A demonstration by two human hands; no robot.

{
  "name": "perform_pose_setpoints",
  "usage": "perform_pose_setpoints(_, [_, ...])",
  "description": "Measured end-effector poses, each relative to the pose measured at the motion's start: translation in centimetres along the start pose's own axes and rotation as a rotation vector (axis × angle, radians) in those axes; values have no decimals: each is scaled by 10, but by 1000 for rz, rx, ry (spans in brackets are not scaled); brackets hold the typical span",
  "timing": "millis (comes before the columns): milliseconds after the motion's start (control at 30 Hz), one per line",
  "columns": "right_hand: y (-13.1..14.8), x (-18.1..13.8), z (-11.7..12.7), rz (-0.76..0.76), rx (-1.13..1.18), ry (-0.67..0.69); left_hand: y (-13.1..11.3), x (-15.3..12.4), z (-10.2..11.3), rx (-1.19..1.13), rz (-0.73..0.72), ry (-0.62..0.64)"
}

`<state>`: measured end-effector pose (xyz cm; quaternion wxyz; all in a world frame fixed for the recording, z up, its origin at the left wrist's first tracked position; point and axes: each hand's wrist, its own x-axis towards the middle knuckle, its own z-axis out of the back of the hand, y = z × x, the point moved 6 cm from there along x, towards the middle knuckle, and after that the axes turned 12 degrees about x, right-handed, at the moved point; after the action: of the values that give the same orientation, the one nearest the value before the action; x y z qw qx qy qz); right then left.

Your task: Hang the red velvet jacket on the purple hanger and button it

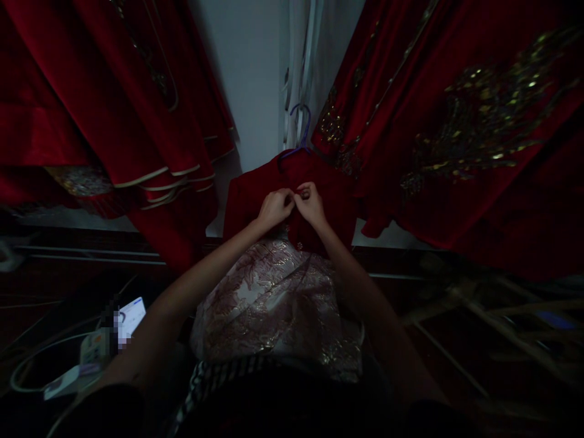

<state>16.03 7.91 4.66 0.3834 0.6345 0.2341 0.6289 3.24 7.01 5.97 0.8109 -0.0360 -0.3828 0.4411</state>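
A dark red jacket [249, 185] hangs on a purple hanger [305, 131] in front of me. At the upper middle of its front, my left hand [276, 207] and my right hand [312, 205] meet with thumbs and fingertips pinched on the cloth at the front opening. Whatever small part lies between the fingertips is too dark and covered to make out. Lower down the opening, a small shiny button [300, 246] shows. Below the jacket spreads a pale pink brocade skirt [274, 298] with a glossy floral pattern.
Red garments with gold trim [150, 121] hang at the left. More red cloth with gold sequin embroidery [483, 115] hangs at the right. A lit phone [131, 317] and a white cable [27, 359] lie at lower left. Wooden bars [497, 322] stand low on the right.
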Motion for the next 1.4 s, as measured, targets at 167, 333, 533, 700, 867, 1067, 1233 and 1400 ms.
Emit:
perform_pose_setpoints(167, [-10,-59,-5,-36,75,-140,22,-20,-19,-590,263,-118])
perform_pose_setpoints(333, [-38,-105,7,-194,-96,-57,35,-40,-15,-843,345,-107])
perform_pose_setpoints(533, [-27,-107,36,-486,420,37,18,-48,-38,-930,447,-33])
perform_pose_setpoints(700, [27,-116,31,-487,497,331,-21,-70,-44,-1127,525,-98])
perform_pose_setpoints(867, [49,-120,29,-264,152,407,-16,-95,-44,-1143,536,-15])
perform_pose_setpoints(1067, [52,-113,33,-107,-97,245,26,-106,-51,-934,681,-81])
perform_pose_setpoints(1233, [25,-123,19,-209,11,190,24,-113,-45,-924,679,-144])
perform_pose_setpoints(1400, [12,-131,14,-245,54,97,-2,-110,-32,-689,403,-5])
